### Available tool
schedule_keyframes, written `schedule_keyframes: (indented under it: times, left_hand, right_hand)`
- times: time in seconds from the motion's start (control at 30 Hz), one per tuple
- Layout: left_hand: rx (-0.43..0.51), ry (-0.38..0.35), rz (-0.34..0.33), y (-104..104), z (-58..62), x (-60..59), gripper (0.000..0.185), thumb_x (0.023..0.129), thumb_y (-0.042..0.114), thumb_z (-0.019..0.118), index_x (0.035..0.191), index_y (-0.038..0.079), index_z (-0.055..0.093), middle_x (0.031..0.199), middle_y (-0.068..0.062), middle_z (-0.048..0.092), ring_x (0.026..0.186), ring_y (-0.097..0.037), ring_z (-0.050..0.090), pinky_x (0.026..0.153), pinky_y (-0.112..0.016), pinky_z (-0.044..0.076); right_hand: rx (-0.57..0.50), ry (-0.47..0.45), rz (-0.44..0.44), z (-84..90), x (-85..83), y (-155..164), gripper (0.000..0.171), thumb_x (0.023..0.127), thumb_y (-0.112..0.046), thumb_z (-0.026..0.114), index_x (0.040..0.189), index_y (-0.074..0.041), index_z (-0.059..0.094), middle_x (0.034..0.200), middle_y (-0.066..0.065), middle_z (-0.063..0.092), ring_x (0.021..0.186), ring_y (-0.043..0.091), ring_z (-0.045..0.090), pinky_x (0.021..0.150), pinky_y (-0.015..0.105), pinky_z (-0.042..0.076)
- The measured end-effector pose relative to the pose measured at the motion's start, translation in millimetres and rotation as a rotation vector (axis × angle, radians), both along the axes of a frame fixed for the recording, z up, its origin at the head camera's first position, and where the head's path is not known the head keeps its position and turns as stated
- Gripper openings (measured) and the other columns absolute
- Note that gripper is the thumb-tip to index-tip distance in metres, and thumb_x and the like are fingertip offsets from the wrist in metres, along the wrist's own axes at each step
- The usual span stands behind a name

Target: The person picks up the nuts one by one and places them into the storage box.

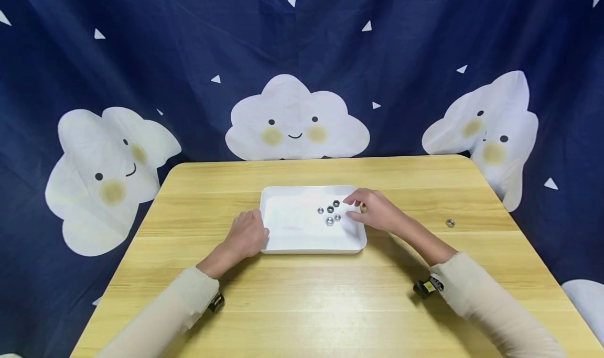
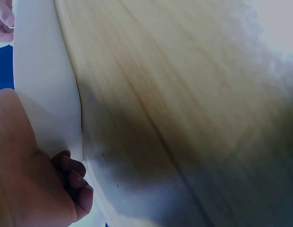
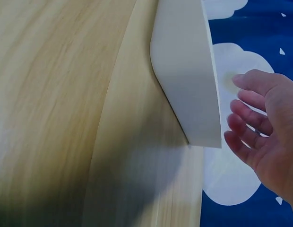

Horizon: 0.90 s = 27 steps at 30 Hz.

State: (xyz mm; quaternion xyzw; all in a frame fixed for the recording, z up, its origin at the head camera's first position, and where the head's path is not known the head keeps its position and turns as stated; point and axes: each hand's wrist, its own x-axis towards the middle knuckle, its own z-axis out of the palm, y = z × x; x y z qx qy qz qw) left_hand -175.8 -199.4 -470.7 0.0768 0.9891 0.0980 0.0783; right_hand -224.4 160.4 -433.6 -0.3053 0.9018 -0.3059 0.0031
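A shallow white tray (image 1: 288,235) lies on the wooden table, with several metal hex nuts (image 1: 330,221) grouped in its right half. Some nuts look dark, others bright silver. My left hand (image 1: 246,234) grips the tray's left rim; its curled fingers (image 2: 73,170) show against the tray wall in the left wrist view. Over the tray's right rim reaches my right hand (image 1: 375,209), thumb and fingers spread apart beside the nuts. Nothing shows between the fingers (image 3: 250,116) in the right wrist view. One more nut (image 1: 450,223) lies on the table, right of the tray.
The light wooden table (image 1: 302,300) runs back to a dark blue curtain (image 1: 198,33) printed with smiling clouds. Dark wrist cameras (image 1: 427,288) are strapped at both sleeves.
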Motion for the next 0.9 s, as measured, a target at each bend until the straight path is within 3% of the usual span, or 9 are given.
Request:
schedule_keyframes:
  times: [0.37, 0.9]
  left_hand:
    - [0.000, -0.015, 0.007, 0, 2.2, -0.6, 0.027, 0.101, 0.025, 0.051, 0.103, -0.002, 0.050, 0.092, -0.011, 0.048, 0.088, -0.030, 0.044, 0.080, -0.040, 0.036]
    - [0.010, -0.002, 0.010, -1, 0.1, 0.4, 0.028, 0.100, 0.026, 0.051, 0.103, -0.002, 0.051, 0.091, -0.011, 0.049, 0.088, -0.029, 0.045, 0.081, -0.040, 0.038]
  right_hand:
    - [-0.001, 0.009, -0.080, 4.0, 7.1, 21, 0.033, 0.090, -0.017, 0.078, 0.117, 0.001, 0.071, 0.107, 0.014, 0.074, 0.093, 0.026, 0.068, 0.080, 0.041, 0.057]
    - [-0.022, 0.043, -0.178, 7.9, 20.2, 59, 0.035, 0.092, -0.015, 0.077, 0.122, 0.001, 0.069, 0.108, 0.018, 0.072, 0.092, 0.028, 0.067, 0.081, 0.048, 0.057]
